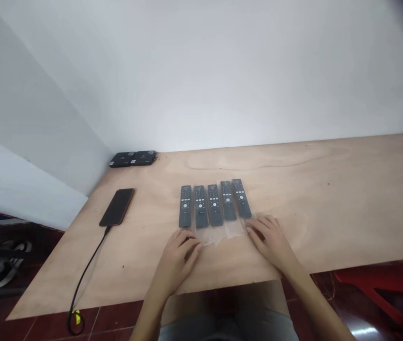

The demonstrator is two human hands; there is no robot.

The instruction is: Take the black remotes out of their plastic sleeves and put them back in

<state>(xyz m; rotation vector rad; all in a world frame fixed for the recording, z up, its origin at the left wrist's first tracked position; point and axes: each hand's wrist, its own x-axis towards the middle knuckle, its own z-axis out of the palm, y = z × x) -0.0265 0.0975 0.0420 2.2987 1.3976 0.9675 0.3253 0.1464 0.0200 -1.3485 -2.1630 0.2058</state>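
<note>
Several black remote controls (214, 205) lie side by side in a row on the wooden table (315, 199), their button faces up. Clear plastic sleeves (235, 230) wrap at least some of them and stick out past the near ends. My left hand (179, 253) rests on the table just below the leftmost remotes, fingers loosely bent, fingertips by the edge of a sleeve. By the near end of the rightmost remote control (241, 198), my right hand (268, 237) lies with fingers spread on the wood. Neither hand visibly holds anything.
A phone (117, 207) lies left of the row, with a black cable (89, 267) running over the table's front edge. Two flat black boxes (133, 158) sit in the back left corner against the white wall (240, 71). A red chair (382, 284) stands below at right.
</note>
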